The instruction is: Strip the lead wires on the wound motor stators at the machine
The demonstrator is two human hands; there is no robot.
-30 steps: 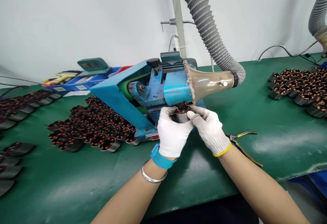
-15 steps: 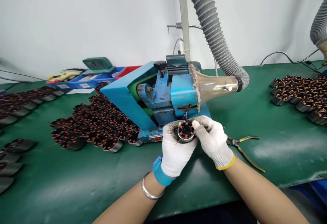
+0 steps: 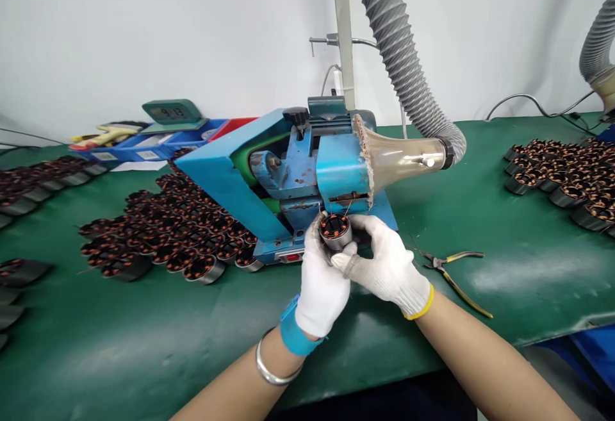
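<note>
Between my gloved hands is a motor stator (image 3: 336,234), a metal ring with a black core and orange copper windings. Thin wire ends stick up from its far rim, just in front of the blue grinding machine (image 3: 341,161). My left hand (image 3: 323,283), in a white glove with a blue wrist strap below it, wraps the stator's left side. On the right side, my right hand (image 3: 387,264) grips it too, thumb low against the near wall and fingers behind. Parts of the fingers are hidden by the stator and the gloves.
Many similar stators (image 3: 204,269) stand left of the machine, with another group (image 3: 567,197) at far right. Yellow-handled cutters (image 3: 451,267) lie right of my hands. A grey hose (image 3: 394,43) joins the machine's clear funnel (image 3: 403,155). Blue bins (image 3: 158,145) and a clock (image 3: 173,112) are behind.
The stator has shifted slightly left and up and tipped, showing more of its near wall. My right thumb has slid from its top rim down to its side.
</note>
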